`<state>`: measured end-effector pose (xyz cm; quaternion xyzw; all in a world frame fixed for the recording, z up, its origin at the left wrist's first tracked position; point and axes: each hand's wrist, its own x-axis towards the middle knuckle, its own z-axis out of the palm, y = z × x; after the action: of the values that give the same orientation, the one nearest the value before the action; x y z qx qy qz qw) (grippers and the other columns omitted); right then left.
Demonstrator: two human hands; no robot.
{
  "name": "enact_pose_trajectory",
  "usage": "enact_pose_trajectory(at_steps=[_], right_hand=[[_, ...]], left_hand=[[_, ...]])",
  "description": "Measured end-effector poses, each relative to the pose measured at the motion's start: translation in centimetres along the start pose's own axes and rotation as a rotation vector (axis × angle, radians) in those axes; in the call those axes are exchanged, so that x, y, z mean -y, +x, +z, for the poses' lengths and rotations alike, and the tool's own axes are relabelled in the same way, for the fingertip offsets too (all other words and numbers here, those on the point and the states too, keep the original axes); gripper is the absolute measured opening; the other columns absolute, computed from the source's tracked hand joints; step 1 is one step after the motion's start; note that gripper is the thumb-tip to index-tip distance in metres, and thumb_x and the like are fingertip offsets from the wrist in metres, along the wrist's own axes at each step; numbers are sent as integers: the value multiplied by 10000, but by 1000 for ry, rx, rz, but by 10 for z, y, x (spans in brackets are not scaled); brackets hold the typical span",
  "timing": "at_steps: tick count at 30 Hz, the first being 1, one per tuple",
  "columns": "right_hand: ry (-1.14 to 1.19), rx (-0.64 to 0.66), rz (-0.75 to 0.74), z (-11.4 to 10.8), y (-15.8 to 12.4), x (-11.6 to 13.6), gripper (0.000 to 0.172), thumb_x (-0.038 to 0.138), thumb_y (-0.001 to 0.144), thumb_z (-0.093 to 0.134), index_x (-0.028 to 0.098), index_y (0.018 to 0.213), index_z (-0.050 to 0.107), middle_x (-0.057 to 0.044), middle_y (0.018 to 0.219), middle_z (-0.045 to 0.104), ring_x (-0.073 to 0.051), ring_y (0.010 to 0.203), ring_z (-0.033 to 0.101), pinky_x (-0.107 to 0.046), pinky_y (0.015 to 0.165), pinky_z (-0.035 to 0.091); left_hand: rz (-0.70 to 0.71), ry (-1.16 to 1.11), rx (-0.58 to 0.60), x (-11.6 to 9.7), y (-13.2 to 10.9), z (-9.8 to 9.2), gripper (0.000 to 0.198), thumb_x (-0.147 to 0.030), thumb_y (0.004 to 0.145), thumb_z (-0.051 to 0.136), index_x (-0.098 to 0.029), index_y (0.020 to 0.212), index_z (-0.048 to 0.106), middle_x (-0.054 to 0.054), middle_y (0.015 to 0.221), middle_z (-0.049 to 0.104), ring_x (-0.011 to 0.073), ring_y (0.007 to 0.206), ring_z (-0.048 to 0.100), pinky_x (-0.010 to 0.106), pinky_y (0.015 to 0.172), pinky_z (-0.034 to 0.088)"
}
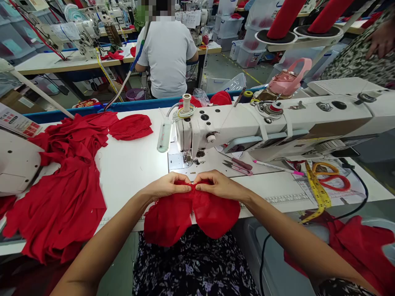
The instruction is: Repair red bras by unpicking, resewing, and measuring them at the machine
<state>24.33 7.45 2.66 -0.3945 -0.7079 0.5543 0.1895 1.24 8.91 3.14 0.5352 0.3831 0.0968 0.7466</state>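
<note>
Both hands meet in front of the sewing machine (240,123), at the table's near edge. My left hand (173,185) pinches the top of a red fabric piece (169,218) between thumb and fingers. Close beside it, my right hand (212,185) pinches the same fabric just right of the middle. Two rounded red lobes hang below the fingers over the table edge, above my lap. The machine's presser foot (187,158) stands just beyond the hands, with no fabric under it.
A large heap of red fabric (70,181) covers the table's left side, with a smaller red piece (131,126) beside it. Snips (237,167), a pen (277,167), scissors (335,183) and a yellow tape measure (317,193) lie right. A person (168,53) sits ahead.
</note>
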Motion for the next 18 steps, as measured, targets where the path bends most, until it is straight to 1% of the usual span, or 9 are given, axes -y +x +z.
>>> enact_pose_trajectory(at_steps=[4,7,10,12,14,16,18], right_hand=[[-46,-23,0,6,1,-1,188,343,894,579,193,877,690,5,768,626,-139,702,511,-251,634,386],[-94,-37,8,12,2,1,161,321,887,580,197,848,675,24,715,579,-125,657,470,-242,596,351],[-126,-50,22,17,2,4,154,315,880,590,194,819,663,31,685,549,-120,638,450,-242,587,340],[-66,-45,21,19,1,7,176,341,888,592,192,842,672,22,709,569,-125,656,473,-244,601,361],[58,-51,16,21,1,8,214,381,900,591,189,870,680,5,763,606,-137,701,516,-248,634,395],[174,-80,17,22,1,7,243,413,901,602,185,887,685,-9,814,633,-147,747,550,-252,669,420],[226,-113,23,23,1,5,256,429,891,622,183,894,693,-17,843,646,-154,779,566,-256,698,432]], left_hand=[[85,14,-35,4,-2,6,326,-449,803,731,-140,812,629,-15,735,536,88,642,444,199,574,325],[128,15,-111,9,-4,15,277,-397,809,708,-143,788,602,-31,696,496,82,621,404,199,571,302],[127,19,-192,15,-9,19,237,-359,802,691,-148,769,589,-54,630,429,73,570,335,200,528,240],[133,19,-214,16,-14,17,234,-362,805,689,-149,772,598,-49,639,444,76,579,349,201,529,244],[135,10,-226,16,-21,12,250,-392,818,689,-152,810,619,-28,702,512,88,621,411,200,559,292],[125,-3,-250,16,-27,6,289,-434,821,700,-154,856,642,-9,765,562,101,661,458,205,586,329],[105,-13,-273,17,-30,2,325,-464,813,713,-151,885,657,0,789,583,107,675,477,208,593,339]])
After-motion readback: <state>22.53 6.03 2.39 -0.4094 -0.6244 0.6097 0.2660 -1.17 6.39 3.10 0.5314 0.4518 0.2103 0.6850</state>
